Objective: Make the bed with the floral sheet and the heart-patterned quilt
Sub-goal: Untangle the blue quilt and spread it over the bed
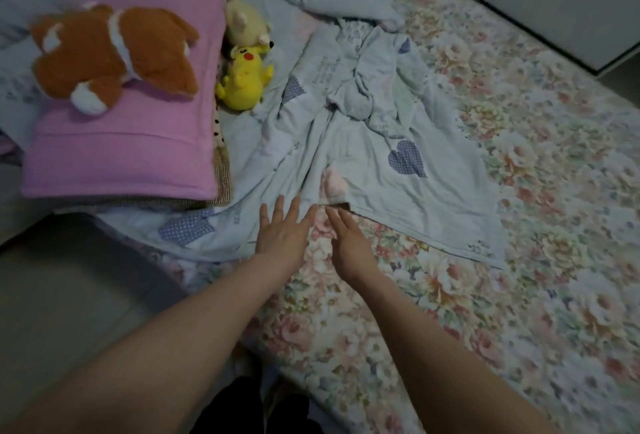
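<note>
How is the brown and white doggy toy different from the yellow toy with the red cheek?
The brown and white plush dog looks much bigger than the yellow plush toy. The dog lies on top of the pink pillow; the yellow toy lies beside it, on the pale blue quilt. The dog has white patches; the yellow toy has a red cheek. Both are soft toys lying down.

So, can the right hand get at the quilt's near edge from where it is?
Probably yes. The right hand is open over the floral sheet, its fingertips right at the quilt hem, with nothing between them.
</note>
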